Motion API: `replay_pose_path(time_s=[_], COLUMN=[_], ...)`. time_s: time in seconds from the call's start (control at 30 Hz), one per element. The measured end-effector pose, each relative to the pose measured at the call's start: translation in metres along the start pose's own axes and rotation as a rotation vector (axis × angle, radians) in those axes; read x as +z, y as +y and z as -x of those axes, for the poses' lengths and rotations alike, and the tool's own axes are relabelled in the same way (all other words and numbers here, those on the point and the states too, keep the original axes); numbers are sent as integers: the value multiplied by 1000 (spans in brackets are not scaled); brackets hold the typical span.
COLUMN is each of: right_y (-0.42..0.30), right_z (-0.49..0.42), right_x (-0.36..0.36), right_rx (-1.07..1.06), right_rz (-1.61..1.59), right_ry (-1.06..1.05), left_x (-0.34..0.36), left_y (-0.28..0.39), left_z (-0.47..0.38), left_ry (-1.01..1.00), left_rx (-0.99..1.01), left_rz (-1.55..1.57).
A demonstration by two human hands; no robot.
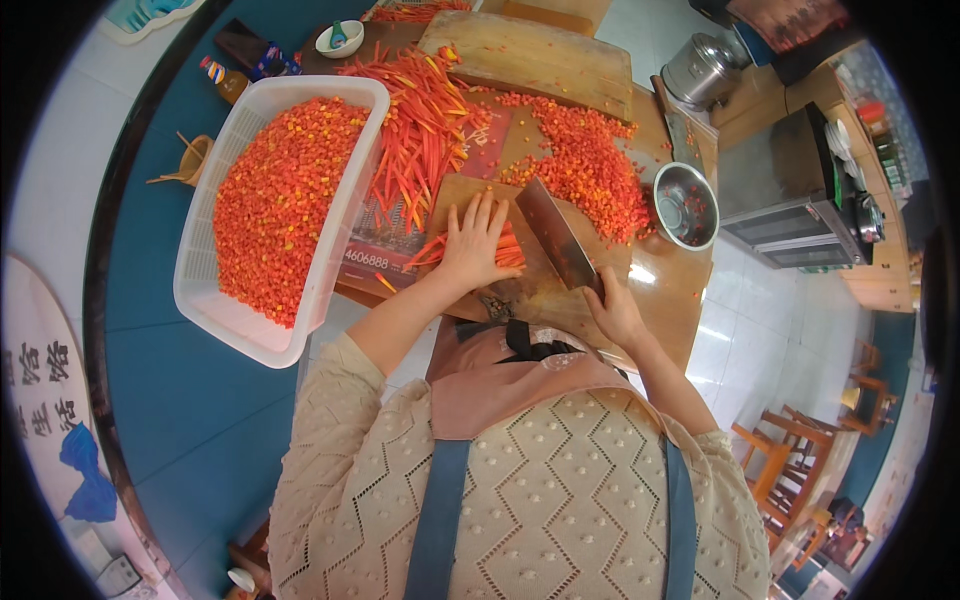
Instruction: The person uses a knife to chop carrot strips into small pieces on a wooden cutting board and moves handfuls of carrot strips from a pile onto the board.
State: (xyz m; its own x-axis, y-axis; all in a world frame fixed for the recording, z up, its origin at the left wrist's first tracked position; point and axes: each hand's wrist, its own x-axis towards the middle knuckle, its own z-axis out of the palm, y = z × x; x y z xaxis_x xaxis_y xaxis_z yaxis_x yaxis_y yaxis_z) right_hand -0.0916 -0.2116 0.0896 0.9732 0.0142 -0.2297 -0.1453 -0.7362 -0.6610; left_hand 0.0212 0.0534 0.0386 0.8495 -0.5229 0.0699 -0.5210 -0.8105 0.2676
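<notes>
My left hand (476, 244) lies over a bundle of carrot strips (510, 247), fingers spread and pressing it to a wooden cutting board (465, 195). In my right hand (615, 307) is the handle of a cleaver (555, 236). Its broad blade slants up and left, just right of the bundle and apart from it. Diced carrot (585, 157) is heaped beyond the blade, on the board's far right side and the table. Long carrot strips (412, 127) are piled beyond my left hand. The ends of the bundle under my palm are partly hidden.
A white plastic basket (187, 247) of diced carrot stands at left. A metal bowl (685, 206) is at the table's right edge, near a second cleaver (682, 135). Another wooden board (532, 60) lies at the back, beside a small white bowl (340, 51).
</notes>
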Motion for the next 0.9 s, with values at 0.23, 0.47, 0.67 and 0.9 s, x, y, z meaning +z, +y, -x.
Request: replay_pose_path(time_s=[0.23, 0.47, 0.67, 0.9], right_y=[12, 2, -3, 7], right_z=[4, -21, -60, -83], right_x=[-4, -23, -49, -49], right_rx=[-32, -147, -321, -131], right_rz=[-5, 71, 257, 178], right_ry=[9, -111, -249, -64], left_x=[-7, 2, 5, 10], left_y=[-9, 10, 18, 20], left_z=[-16, 8, 14, 15], left_ry=[-60, 47, 69, 129], left_rx=[-70, -60, -37, -22], left_rz=[121, 77, 62, 13])
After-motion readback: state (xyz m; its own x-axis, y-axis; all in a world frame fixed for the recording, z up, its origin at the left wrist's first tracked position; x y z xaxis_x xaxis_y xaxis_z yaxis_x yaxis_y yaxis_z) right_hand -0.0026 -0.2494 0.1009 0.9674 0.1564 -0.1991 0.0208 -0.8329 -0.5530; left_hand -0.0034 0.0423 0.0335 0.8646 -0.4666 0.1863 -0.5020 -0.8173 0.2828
